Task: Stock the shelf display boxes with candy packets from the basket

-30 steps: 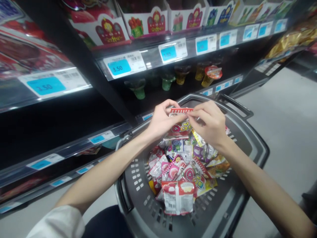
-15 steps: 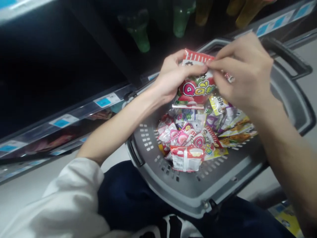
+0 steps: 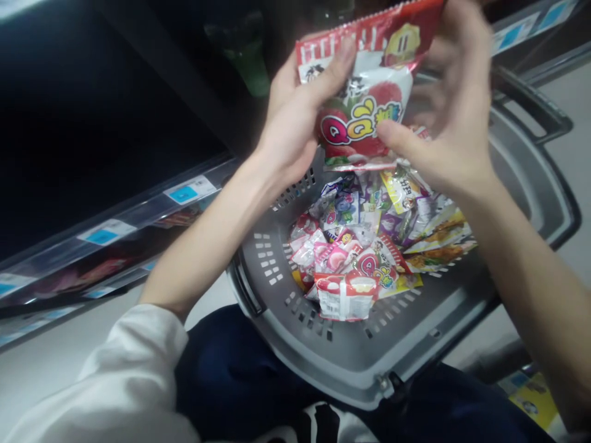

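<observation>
Raised since the earlier frame, the red packet [image 3: 364, 120] is held over the far left edge of the basket [image 3: 332, 369].
It is grasped by the left hand [image 3: 295, 117]; whether also by the right hand [image 3: 455, 132], cannot be told. Beyond, a price label [image 3: 190, 189] is seen.

Your left sleeve [image 3: 117, 363]: white, loose, creased, ending near the elbow. Left hand [image 3: 295, 117] and right hand [image 3: 455, 138] bare. You wear navy legwear [image 3: 224, 363]; black-and-white patterned item [image 3: 351, 426] between, type unclear.
</observation>
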A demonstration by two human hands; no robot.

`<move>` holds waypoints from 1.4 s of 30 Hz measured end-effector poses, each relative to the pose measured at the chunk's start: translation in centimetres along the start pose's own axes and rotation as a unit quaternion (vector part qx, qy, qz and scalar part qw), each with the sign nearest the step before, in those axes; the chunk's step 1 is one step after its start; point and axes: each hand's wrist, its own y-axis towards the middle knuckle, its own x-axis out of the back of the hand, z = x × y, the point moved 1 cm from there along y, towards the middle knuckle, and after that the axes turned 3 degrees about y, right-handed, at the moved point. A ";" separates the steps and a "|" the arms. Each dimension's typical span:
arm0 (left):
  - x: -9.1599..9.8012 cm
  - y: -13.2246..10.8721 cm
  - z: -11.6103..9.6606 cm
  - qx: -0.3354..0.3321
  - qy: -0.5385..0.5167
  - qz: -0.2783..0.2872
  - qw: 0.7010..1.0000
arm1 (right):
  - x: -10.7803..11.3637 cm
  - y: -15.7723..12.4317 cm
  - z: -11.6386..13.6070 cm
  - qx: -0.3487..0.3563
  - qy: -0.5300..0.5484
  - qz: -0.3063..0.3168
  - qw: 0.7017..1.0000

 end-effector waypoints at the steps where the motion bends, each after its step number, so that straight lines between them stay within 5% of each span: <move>1: -0.1 0.1 -0.3 -0.019 -0.016 0.010 1.000 | -0.2 0.0 -0.3 -0.021 0.054 0.036 0.998; 9: -0.3 -0.4 -2.9 -0.012 -0.090 -0.059 0.994 | -3.2 -1.5 0.5 -0.115 0.155 0.224 0.955; 18: 2.4 -0.8 -1.7 -0.090 -0.074 -0.072 0.991 | -2.5 -1.2 0.9 -0.012 0.026 0.175 0.984; 25: 0.8 -1.4 -2.1 0.017 -0.134 0.018 0.991 | -2.8 -1.5 0.9 0.082 -0.082 0.191 0.975; 32: 0.4 -0.1 -0.5 -0.019 -0.088 -0.081 0.993 | -2.2 -1.2 0.1 -0.038 -0.127 0.199 0.971; 38: 0.8 0.2 -0.2 -0.029 -0.070 -0.065 0.995 | -1.5 -0.6 0.1 -0.080 -0.060 0.202 0.974; 42: 0.9 -0.1 -0.5 -0.094 -0.018 -0.086 0.992 | -1.2 -0.2 -0.1 -0.079 -0.058 0.214 0.972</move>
